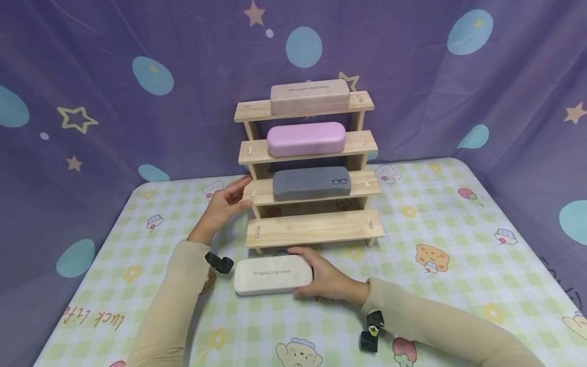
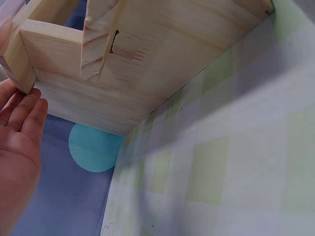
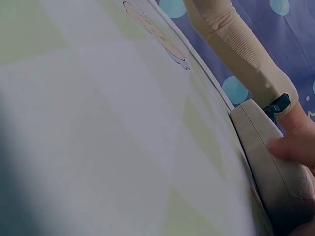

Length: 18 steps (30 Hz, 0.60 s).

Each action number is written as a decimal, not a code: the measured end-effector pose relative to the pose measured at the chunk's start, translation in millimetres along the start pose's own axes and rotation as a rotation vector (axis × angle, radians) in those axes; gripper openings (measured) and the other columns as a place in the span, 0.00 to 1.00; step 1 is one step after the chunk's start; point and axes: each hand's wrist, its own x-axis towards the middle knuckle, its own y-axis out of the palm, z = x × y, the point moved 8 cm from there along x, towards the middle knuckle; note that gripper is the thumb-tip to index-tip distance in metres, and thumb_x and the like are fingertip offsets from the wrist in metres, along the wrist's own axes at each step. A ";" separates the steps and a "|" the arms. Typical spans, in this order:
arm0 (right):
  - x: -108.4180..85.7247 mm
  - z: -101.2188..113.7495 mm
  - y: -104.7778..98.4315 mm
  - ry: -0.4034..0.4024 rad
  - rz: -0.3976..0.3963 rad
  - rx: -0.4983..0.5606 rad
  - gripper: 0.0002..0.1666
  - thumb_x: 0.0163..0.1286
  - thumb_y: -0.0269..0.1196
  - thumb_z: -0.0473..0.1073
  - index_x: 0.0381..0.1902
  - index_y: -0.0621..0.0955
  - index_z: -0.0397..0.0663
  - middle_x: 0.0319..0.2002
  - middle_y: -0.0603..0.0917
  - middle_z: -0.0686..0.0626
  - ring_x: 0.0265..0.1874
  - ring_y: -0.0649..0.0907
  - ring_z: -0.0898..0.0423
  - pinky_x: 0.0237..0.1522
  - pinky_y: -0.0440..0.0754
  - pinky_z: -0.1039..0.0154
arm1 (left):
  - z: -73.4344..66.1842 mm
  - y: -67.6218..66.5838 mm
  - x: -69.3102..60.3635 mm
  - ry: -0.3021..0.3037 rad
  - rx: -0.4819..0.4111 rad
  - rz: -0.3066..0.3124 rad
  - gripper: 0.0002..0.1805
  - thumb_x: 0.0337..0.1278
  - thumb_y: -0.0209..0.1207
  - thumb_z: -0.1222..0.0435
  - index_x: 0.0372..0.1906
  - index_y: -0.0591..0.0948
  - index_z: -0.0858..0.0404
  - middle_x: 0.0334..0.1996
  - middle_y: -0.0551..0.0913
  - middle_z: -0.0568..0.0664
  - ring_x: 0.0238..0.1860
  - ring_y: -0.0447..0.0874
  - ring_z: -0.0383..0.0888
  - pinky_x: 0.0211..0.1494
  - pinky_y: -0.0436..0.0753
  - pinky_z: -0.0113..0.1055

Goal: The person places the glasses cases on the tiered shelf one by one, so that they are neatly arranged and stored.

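A white glasses case [image 1: 273, 275] with the words "REFUELING FOR CHINA" lies on the cloth in front of a four-step wooden display rack [image 1: 316, 228]. My right hand [image 1: 331, 278] grips the case's right end, thumb on the near side and fingers on the far side; in the right wrist view the pale case [image 3: 268, 157] rests against the cloth. At the rack's left side, my left hand [image 1: 224, 205] holds the end of the second step from the bottom. The left wrist view has the fingers [image 2: 30, 114] curled against that board's edge, the thumb opposite.
On the rack's upper steps sit a grey glasses case [image 1: 312, 184], a pink case [image 1: 306, 139] and a beige box-shaped case [image 1: 310, 98]. The bottom step is bare wood. A green-checked cloth [image 1: 440, 295] covers the table, and a purple curtain [image 1: 206, 76] hangs behind.
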 end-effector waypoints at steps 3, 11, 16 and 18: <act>0.8 -0.7 0.0 -0.005 -0.007 -0.046 0.53 0.44 0.76 0.36 0.68 0.63 0.49 0.58 0.71 0.50 0.53 0.72 0.54 0.58 0.67 0.57 | 0.3 0.6 0.7 0.004 -0.004 0.003 0.31 0.58 0.59 0.75 0.67 0.64 0.71 0.69 0.61 0.60 0.68 0.62 0.53 0.64 0.66 0.24; 1.7 0.1 -0.7 -0.019 -0.044 -0.088 0.50 0.42 0.76 0.36 0.65 0.68 0.45 0.52 0.74 0.52 0.48 0.75 0.56 0.51 0.71 0.63 | 0.5 -0.3 -0.6 0.002 0.000 0.001 0.32 0.58 0.58 0.75 0.67 0.64 0.71 0.69 0.61 0.60 0.67 0.62 0.52 0.64 0.67 0.23; 1.5 0.3 -2.0 -0.016 -0.070 -0.101 0.49 0.41 0.77 0.36 0.63 0.70 0.46 0.50 0.75 0.53 0.46 0.75 0.57 0.49 0.72 0.65 | -0.9 0.2 -0.3 0.004 -0.002 0.002 0.31 0.58 0.58 0.76 0.67 0.64 0.71 0.69 0.61 0.60 0.67 0.62 0.52 0.64 0.67 0.23; 1.1 0.6 -3.0 -0.016 -0.078 -0.103 0.49 0.40 0.77 0.36 0.63 0.70 0.45 0.49 0.75 0.53 0.45 0.75 0.57 0.48 0.73 0.65 | -1.0 0.4 -0.1 0.001 -0.004 0.002 0.31 0.58 0.58 0.76 0.67 0.64 0.71 0.69 0.61 0.60 0.68 0.62 0.52 0.64 0.66 0.23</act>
